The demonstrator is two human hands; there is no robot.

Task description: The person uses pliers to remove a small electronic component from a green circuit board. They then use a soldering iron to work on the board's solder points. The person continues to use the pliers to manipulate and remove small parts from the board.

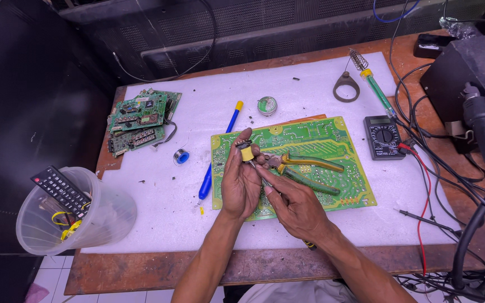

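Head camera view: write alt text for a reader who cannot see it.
Two bare hands meet over a large green circuit board on a white foam mat: the left hand pinches a small yellow component, and the right hand holds a thin tool to it. Green-handled pliers lie on the board, with a multimeter to its right and a blue screwdriver to its left.

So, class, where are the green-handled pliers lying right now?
In the head view, the pliers lie on the large green circuit board, right of centre, just beyond the right hand and left of the black multimeter.
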